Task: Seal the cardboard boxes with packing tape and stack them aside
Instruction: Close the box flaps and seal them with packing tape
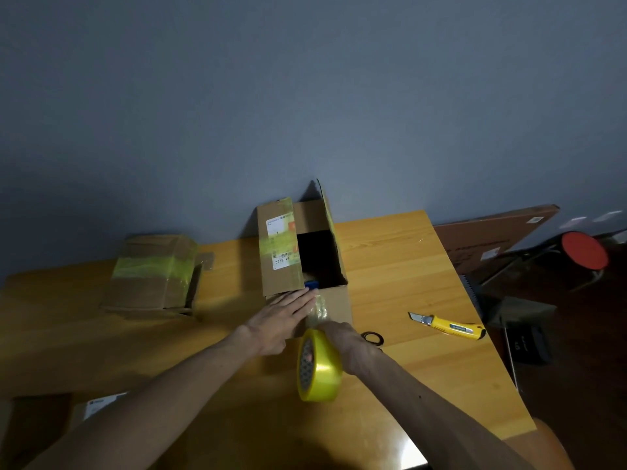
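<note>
The left hand [283,320] lies flat, fingers straight, on the front of the open brown cardboard box [339,303]. The right hand [342,339] grips the round yellow tape roll [320,368].

On my feed the person shows only as two arms, both slim. The left forearm [152,395] is bare from the near edge up to the wrist, and the left hand [285,320] beyond it is bare as well. The right forearm [424,395] is likewise uncovered, with a small dark speck partway along it, and the right hand [342,337] is bare, tendons standing out at its wrist
</note>
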